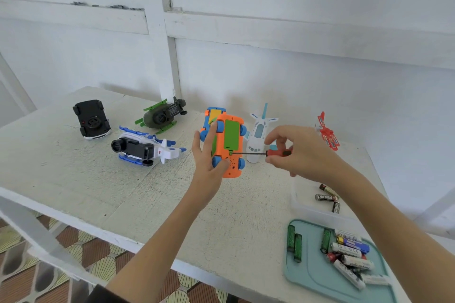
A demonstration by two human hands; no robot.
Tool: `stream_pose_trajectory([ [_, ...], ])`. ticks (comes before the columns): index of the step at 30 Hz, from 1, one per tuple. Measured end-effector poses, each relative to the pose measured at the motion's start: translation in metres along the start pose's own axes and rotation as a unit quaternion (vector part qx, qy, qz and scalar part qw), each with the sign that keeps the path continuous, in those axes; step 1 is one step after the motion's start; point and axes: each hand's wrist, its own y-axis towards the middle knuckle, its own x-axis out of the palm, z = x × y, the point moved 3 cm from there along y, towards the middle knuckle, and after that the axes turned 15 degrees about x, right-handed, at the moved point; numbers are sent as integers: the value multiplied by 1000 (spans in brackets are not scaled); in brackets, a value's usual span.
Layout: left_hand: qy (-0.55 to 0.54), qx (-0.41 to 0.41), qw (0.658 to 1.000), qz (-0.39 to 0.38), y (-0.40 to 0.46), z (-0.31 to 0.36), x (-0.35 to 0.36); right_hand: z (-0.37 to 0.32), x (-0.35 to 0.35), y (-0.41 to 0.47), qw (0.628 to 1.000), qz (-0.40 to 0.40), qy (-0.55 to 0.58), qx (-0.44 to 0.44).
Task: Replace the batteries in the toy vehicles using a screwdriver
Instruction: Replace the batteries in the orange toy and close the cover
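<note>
My left hand (206, 155) grips an orange toy car (230, 147) with blue wheels, held above the table with its underside and green battery cover facing me. My right hand (295, 152) pinches the red handle of a screwdriver (258, 153). The screwdriver's thin shaft lies level and its tip sits at the screw below the green cover.
On the white table (123, 192) lie a black car (91, 119), a blue-white helicopter (145, 147), a green helicopter (162, 115), a blue-orange toy (211, 115), a white plane (258, 133) and a red plane (327, 134). A clear tub (302, 204) holds black batteries; a teal tray (312, 275) holds several batteries.
</note>
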Motion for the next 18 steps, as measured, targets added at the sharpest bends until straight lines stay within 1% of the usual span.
stream_pose_trajectory([
  [4,-6,1,1000,1,0,-3,1,-1,-1,2,999,-10,-42,-22],
  [8,-19,1,1000,5,0,-11,0,4,3,2,998,-15,-51,-30],
  [10,-24,6,1000,10,1,-16,-2,7,5,2,999,-6,-42,-30],
  [12,-50,2,999,21,3,-17,-4,10,6,2,999,1,-26,-32],
  [18,-151,-37,988,21,5,-27,-8,14,9,1,999,10,-39,-31],
])
